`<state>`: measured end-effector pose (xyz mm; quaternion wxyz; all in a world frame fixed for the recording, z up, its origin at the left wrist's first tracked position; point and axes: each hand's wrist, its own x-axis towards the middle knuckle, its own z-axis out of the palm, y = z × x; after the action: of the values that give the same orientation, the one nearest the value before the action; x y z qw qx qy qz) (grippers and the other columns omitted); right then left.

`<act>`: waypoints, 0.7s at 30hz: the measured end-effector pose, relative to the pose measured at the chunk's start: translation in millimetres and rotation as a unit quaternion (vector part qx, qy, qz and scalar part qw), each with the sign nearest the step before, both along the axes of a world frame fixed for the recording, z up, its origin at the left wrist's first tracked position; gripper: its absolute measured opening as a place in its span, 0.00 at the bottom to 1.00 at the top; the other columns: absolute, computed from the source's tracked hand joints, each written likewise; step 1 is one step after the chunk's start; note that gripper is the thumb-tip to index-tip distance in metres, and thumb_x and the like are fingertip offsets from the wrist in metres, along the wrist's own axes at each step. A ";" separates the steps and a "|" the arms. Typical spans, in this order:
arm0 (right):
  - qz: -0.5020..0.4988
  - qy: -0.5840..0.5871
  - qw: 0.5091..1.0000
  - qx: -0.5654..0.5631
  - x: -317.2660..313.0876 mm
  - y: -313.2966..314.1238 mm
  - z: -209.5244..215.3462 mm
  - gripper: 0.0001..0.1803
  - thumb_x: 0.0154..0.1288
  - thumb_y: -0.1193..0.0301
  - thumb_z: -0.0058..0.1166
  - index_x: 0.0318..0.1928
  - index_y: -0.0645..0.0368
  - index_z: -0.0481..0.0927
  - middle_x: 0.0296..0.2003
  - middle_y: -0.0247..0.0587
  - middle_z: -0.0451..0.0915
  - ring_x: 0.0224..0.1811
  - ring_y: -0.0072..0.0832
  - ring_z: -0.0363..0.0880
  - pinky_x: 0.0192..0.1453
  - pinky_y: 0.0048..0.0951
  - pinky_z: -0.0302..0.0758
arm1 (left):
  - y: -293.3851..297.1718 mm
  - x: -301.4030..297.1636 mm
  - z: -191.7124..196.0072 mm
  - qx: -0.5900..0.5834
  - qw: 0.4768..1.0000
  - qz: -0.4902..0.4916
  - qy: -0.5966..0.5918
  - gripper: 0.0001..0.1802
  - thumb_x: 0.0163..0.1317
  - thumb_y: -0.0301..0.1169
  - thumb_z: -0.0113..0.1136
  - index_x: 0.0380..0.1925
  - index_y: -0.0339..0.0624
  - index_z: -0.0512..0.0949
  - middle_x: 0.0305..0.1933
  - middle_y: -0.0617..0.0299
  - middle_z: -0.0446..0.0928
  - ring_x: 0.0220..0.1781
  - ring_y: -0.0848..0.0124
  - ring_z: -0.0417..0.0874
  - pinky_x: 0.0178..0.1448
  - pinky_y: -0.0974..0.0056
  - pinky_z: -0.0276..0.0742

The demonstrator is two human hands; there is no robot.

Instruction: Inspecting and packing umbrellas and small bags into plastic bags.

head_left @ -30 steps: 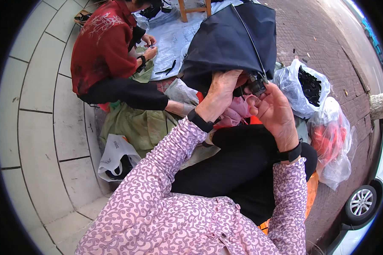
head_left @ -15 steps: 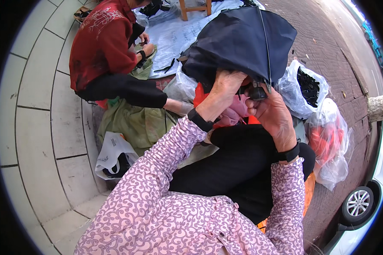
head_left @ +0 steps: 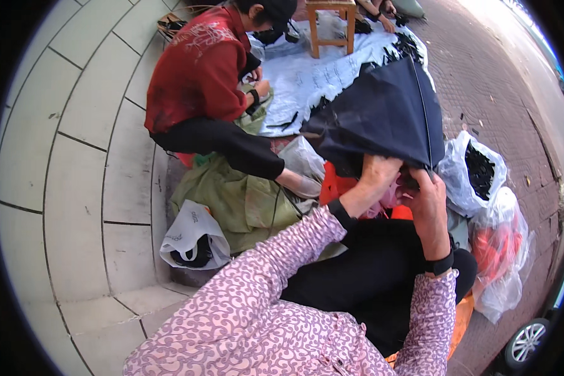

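Note:
A dark navy umbrella, half spread, is held in front of me with its canopy leaning away. My left hand grips it at the near edge, its fingertips mostly hidden behind the fabric. Beside it, my right hand pinches the near end of a rib at the canopy's rim. Something dark lies within the right hand's fingers, too covered to make out fully. Black bands circle both my wrists.
A person in red sits ahead left, hands busy. Beyond are a wooden stool and a white sheet with black pieces. A bag of black strips and a clear bag with red contents stand right; a white bag lies left.
The view has shifted, so the scene sits lower and further right. The canopy looks narrower and more folded. My right hand has closed in on the rib end; the dark piece there shows less.

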<state>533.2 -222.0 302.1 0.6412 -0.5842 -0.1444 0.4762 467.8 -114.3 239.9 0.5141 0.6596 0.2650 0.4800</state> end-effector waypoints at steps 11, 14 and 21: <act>-0.027 -0.071 0.997 -0.019 1.3 -0.5 2.2 0.12 0.64 0.64 0.53 0.35 0.61 0.77 0.25 0.35 0.77 0.20 0.21 0.74 0.21 0.21 0.71 | -7.0 5.3 -20.0 -0.165 0.983 -0.053 -0.053 0.20 0.61 0.34 0.65 0.46 0.34 0.72 0.40 0.63 0.76 0.38 0.74 0.77 0.42 0.67 0.76; -0.024 -0.096 0.995 -0.022 3.6 -2.4 0.0 0.11 0.64 0.65 0.52 0.34 0.61 0.77 0.23 0.32 0.75 0.19 0.20 0.73 0.21 0.20 0.70 | -9.7 5.2 -17.2 -0.158 0.986 -0.049 -0.020 0.17 0.60 0.34 0.63 0.43 0.34 0.74 0.40 0.58 0.78 0.40 0.68 0.78 0.44 0.62 0.76; -0.019 -0.170 0.985 0.011 2.4 -0.3 -6.4 0.10 0.64 0.67 0.52 0.32 0.61 0.76 0.19 0.29 0.71 0.15 0.16 0.66 0.18 0.21 0.62 | -14.6 2.5 -8.6 -0.133 0.990 -0.023 -0.034 0.14 0.61 0.33 0.59 0.41 0.34 0.77 0.41 0.52 0.79 0.43 0.61 0.80 0.49 0.58 0.74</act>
<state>535.6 -222.2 295.7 0.6225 -0.6523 -0.2451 0.3562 470.3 -128.9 231.3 0.6170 0.5742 0.2939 0.4508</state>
